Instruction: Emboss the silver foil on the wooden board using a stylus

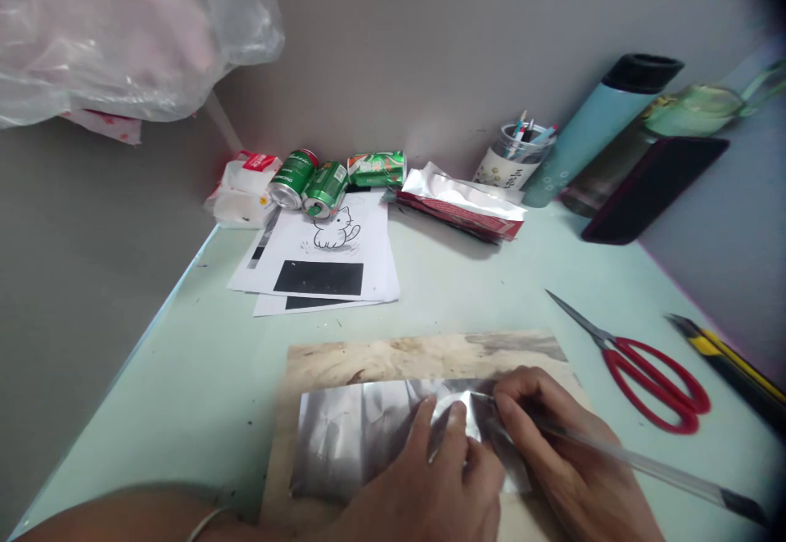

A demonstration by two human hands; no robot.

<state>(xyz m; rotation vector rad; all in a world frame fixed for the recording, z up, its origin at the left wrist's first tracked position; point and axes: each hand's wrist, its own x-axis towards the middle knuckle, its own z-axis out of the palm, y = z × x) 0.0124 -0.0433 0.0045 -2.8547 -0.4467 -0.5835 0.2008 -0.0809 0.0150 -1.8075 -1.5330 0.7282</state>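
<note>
A crinkled silver metal sheet (pixel 350 440) lies on a wooden board (pixel 423 355) at the near edge of the pale green table (pixel 184 395). My left hand (pixel 430 485) presses on the sheet with two fingers stretched flat, holding nothing. My right hand (pixel 565 460) is closed round a clear pen (pixel 644 464), whose tip touches the sheet just beyond my left fingertips. The pen's dark cap end points to the lower right.
Red-handled scissors (pixel 651 374) and a yellow-black utility knife (pixel 730 362) lie to the right. Printed sheets with a cat drawing (pixel 328 251), green cans (pixel 310 182), a tissue pack (pixel 242 190), a foil packet (pixel 467 198), a pen cup (pixel 519 157), a teal flask (pixel 605 116) and a dark phone (pixel 657 186) line the back. A plastic bag (pixel 123 26) hangs upper left.
</note>
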